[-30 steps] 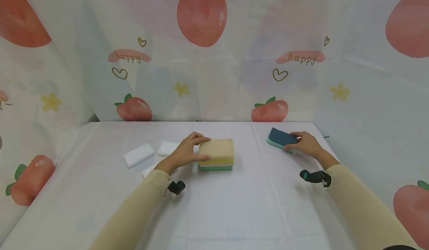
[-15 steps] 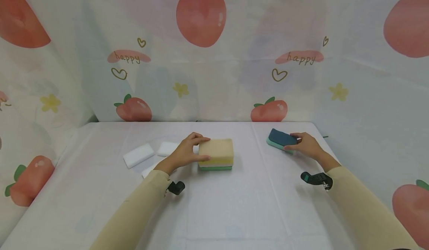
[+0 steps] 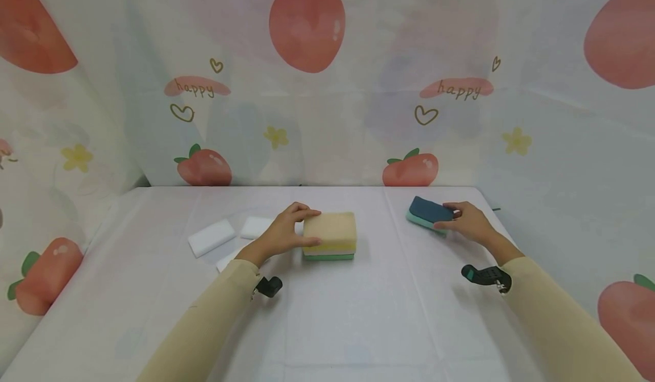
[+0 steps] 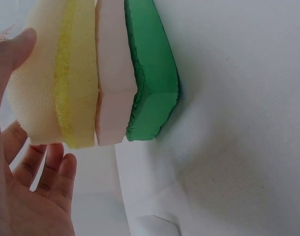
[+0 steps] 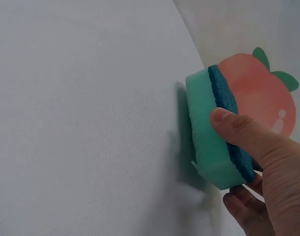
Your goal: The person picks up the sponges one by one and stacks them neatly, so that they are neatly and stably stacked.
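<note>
Near the table's centre stands a stack of sponges [image 3: 330,235], cream and yellow on top, pale pink and green below. My left hand [image 3: 282,229] grips the stack's upper part from the left, thumb along the near side and fingers at the far side. In the left wrist view, the thumb lies against the cream sponge [image 4: 39,88], above the pale pink layer [image 4: 114,73] and the green layer [image 4: 152,73]. Toward the back right, my right hand [image 3: 473,223] pinches a teal sponge with a dark blue scouring face [image 5: 209,128], holding it by its right end close over the table.
Several white blocks lie left of the stack, among them one white block [image 3: 212,237] and another white block [image 3: 255,227], partly behind the left forearm. A white cloth covers the table [image 3: 327,325]. A fruit-patterned curtain [image 3: 353,120] hangs behind and at both sides.
Both hands keep their places on the sponges. The right wrist and sleeve have shifted very slightly to the right, and the view has drifted a little.
</note>
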Action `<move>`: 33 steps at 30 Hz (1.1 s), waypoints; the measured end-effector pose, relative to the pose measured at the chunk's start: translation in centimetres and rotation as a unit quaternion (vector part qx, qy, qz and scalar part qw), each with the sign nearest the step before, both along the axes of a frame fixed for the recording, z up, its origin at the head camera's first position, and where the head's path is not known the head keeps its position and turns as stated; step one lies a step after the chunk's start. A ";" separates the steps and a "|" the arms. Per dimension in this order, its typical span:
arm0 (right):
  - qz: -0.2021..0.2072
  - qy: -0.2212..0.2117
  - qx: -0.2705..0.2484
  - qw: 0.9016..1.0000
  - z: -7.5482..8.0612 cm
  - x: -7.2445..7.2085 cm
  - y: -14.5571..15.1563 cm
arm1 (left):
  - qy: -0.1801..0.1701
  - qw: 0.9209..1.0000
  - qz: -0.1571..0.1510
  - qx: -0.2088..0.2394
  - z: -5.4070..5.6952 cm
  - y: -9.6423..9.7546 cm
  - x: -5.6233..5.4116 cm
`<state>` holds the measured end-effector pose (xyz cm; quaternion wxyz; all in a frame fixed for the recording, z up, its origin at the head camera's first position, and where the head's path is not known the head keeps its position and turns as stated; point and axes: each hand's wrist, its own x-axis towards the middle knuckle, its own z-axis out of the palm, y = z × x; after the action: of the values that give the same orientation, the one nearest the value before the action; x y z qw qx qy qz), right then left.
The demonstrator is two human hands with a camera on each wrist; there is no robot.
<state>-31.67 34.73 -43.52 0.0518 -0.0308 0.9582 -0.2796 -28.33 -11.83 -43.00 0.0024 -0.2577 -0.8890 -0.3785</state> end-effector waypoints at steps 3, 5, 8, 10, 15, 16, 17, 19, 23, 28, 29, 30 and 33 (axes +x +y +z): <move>0.005 0.005 -0.001 1.000 0.3 0.2 -0.2 | -0.002 1.000 -0.001 0.001 0.1 0.0 0.0; 0.009 0.009 0.001 1.000 0.4 0.2 -0.4 | -0.003 1.000 -0.001 0.001 0.1 0.1 0.0; 0.014 0.015 0.004 1.000 0.8 0.3 -0.8 | -0.001 1.000 -0.002 0.001 0.1 0.1 0.0; 0.017 0.019 0.004 1.000 1.0 0.4 -1.0 | 0.001 1.000 -0.002 -0.001 0.1 0.1 0.0; 0.023 0.026 -0.004 0.999 1.5 0.6 -1.6 | -0.002 1.000 -0.002 0.001 0.1 0.0 0.0; 0.026 0.028 -0.005 0.999 1.6 0.7 -1.7 | -0.003 1.000 -0.002 0.002 0.0 0.0 0.0; 0.028 0.029 -0.006 0.999 1.7 0.7 -1.8 | -0.004 1.000 -0.002 0.003 0.1 0.0 0.0; 0.032 0.032 -0.006 0.999 1.8 0.7 -2.0 | -0.007 1.000 0.000 0.003 0.1 0.0 0.0; 0.036 0.036 -0.010 0.999 2.1 0.7 -2.7 | -0.012 1.000 0.002 -0.004 0.2 0.0 0.0; 0.038 0.039 -0.015 0.998 2.4 0.8 -3.3 | -0.013 1.000 0.002 -0.006 0.2 0.0 0.1; 0.039 0.040 -0.015 0.998 2.4 0.8 -3.4 | -0.013 1.000 0.002 -0.006 0.3 0.0 0.1; 0.040 0.040 -0.017 0.998 2.5 0.8 -3.5 | -0.012 1.000 0.002 -0.005 0.3 0.0 0.2; 0.047 0.045 -0.017 0.998 2.7 1.0 -3.8 | -0.010 1.000 0.000 -0.003 0.3 0.0 0.2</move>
<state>-30.71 30.90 -40.79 0.0212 -0.0890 0.9521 -0.2917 -28.12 -11.84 -42.72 -0.0071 -0.2541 -0.8902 -0.3782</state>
